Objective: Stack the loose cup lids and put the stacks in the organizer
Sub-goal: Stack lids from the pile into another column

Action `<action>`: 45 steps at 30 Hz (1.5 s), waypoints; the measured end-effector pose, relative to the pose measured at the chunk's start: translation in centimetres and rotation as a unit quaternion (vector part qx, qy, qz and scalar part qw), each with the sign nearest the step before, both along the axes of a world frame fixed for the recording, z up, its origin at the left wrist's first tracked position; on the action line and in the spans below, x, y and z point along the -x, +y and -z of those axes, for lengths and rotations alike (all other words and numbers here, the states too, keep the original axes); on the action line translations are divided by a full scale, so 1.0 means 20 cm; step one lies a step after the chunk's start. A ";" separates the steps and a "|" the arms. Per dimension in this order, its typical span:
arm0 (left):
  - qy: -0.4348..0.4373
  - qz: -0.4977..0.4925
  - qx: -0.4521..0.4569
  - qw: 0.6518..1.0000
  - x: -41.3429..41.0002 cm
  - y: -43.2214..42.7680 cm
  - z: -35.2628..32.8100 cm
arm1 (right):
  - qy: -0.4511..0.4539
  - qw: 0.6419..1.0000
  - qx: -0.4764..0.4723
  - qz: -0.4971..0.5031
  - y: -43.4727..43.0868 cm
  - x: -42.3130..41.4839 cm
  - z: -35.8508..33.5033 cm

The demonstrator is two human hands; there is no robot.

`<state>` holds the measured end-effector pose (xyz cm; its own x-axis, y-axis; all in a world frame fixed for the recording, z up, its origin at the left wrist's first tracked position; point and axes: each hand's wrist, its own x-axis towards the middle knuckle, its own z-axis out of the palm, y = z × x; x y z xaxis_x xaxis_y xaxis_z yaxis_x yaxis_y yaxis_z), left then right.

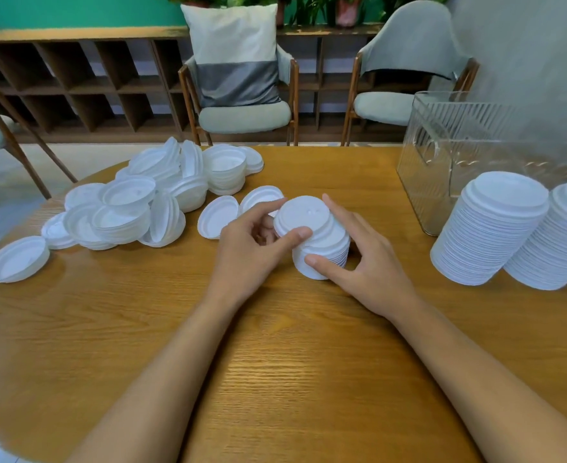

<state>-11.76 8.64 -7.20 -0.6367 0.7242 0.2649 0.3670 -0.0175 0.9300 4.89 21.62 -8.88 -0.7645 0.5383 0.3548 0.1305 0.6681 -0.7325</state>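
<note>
A short stack of white cup lids (pixel 312 235) stands at the middle of the round wooden table (pixel 275 362). My left hand (pixel 252 248) holds its left side, thumb on the top lid's rim. My right hand (pixel 359 259) grips the right side, thumb against the lower front and fingers round the back. A pile of loose white lids (pixel 148 202) lies at the table's far left, with two single lids (pixel 218 216) just left of my hands. Two tall lid stacks (pixel 489 232) stand at the right, in front of the clear plastic organizer (pixel 449 155).
One lid (pixel 15 259) lies apart near the table's left edge. Two cushioned chairs (pixel 242 111) stand behind the table, with a wooden cubby shelf (pixel 75 81) along the green wall. Bare tabletop lies in front of my arms.
</note>
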 end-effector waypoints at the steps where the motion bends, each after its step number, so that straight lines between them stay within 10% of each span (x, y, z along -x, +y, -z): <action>1: 0.016 -0.007 0.008 1.000 0.00 0.00 0.01 | 0.000 1.000 -0.004 -0.001 0.00 0.00 0.00; 7: 0.099 -0.010 0.037 0.994 -0.01 -0.01 0.01 | 0.003 1.000 -0.014 -0.003 -0.01 0.01 0.00; 13: 0.006 0.146 0.039 0.989 0.02 -0.02 0.00 | 0.007 1.000 -0.014 -0.016 -0.02 0.00 0.00; 23: 0.110 -0.047 -0.004 0.993 -0.15 0.04 0.04 | 0.015 1.000 0.001 -0.011 -0.01 0.01 0.02; 45: 0.147 -0.027 0.013 0.989 -0.12 0.02 0.06 | 0.005 1.000 0.006 -0.012 0.00 0.00 0.02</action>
